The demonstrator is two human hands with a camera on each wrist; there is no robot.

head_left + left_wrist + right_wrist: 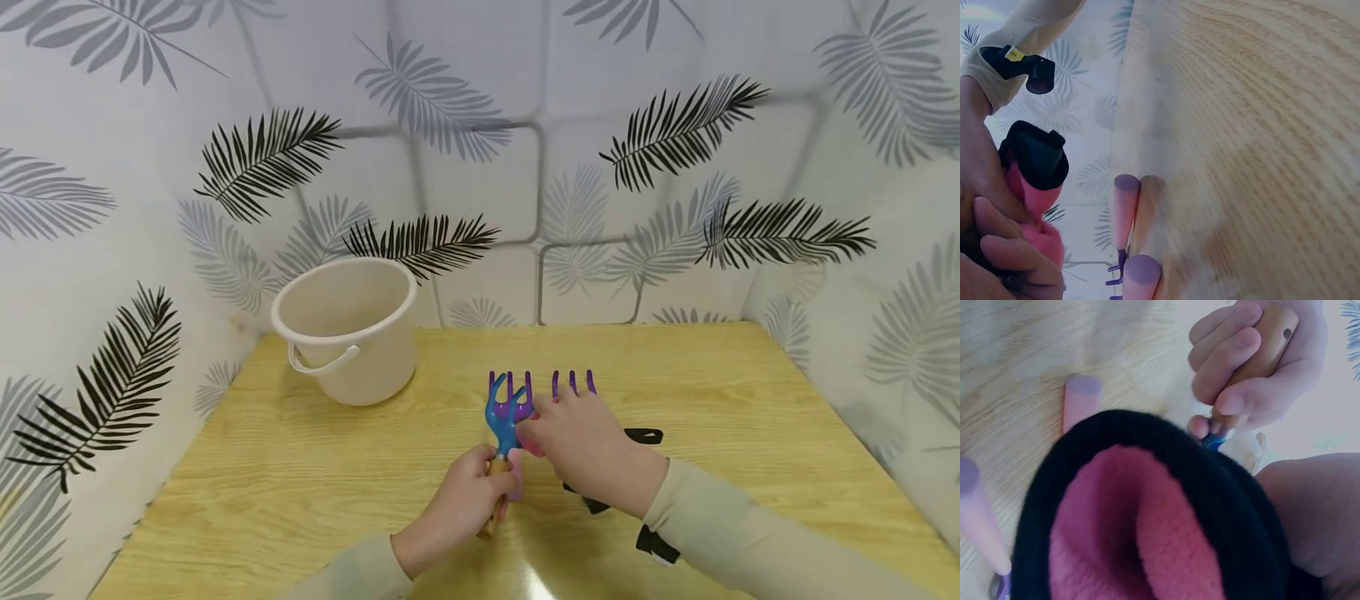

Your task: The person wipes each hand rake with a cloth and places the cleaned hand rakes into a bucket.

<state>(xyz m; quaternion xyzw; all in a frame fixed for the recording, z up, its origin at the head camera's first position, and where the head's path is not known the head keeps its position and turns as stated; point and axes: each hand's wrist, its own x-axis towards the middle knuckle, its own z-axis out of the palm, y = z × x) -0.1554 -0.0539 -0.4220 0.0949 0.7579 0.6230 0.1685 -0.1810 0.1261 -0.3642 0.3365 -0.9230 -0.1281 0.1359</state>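
One blue rake (502, 432) points to one o'clock from my left grip (463, 493), which is wrapped round its wooden handle (1266, 347). My right grip (583, 446), at two o'clock from the left, clasps a pink fleecy cloth (1179, 537) with a black rim (1032, 525), close by the blue rake; whether the two touch, I can't tell. Behind it a purple rake (509, 408) lies on the worktop (300, 483); at two o'clock, a second purple rake (573, 383), mostly hidden. The cream bucket (382, 362) sits at ten o'clock.
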